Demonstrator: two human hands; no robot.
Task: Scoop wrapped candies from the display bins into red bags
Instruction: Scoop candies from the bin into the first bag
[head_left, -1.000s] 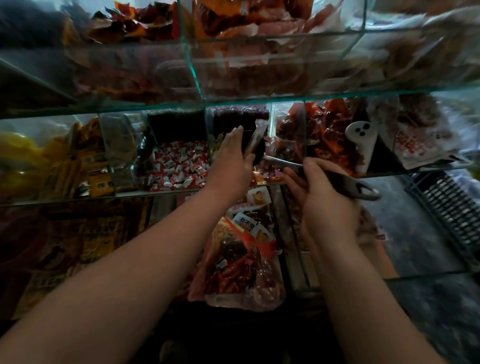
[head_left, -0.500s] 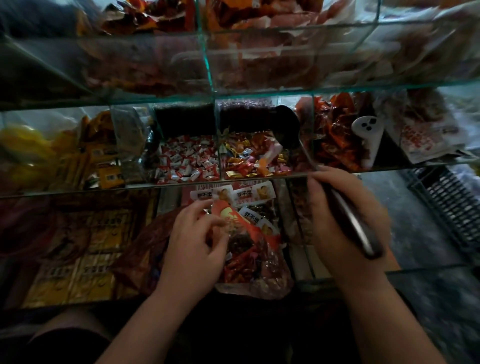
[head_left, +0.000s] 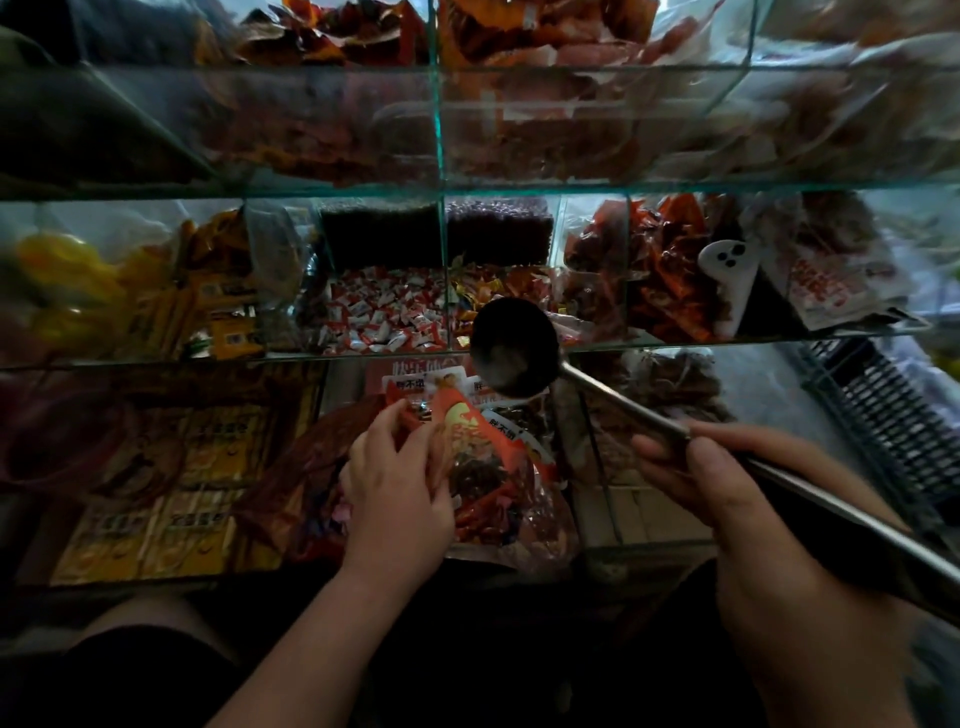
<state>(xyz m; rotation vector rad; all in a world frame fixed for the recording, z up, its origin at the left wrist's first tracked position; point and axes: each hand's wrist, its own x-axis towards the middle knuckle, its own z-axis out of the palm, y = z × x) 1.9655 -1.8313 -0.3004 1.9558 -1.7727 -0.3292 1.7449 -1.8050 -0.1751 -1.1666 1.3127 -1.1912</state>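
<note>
Head view: the left hand (head_left: 395, 493) pinches the upper edge of the red bag (head_left: 478, 452) with curled fingers. The bag lies on packets (head_left: 415, 376) below the glass bin (head_left: 395, 352). The right hand (head_left: 737, 509) is wrapped round the handle of a ladle (head_left: 511, 358). Its bowl hangs just above the bag, in front of the candies (head_left: 483, 291). What the bowl carries is too blurred to tell.
</note>
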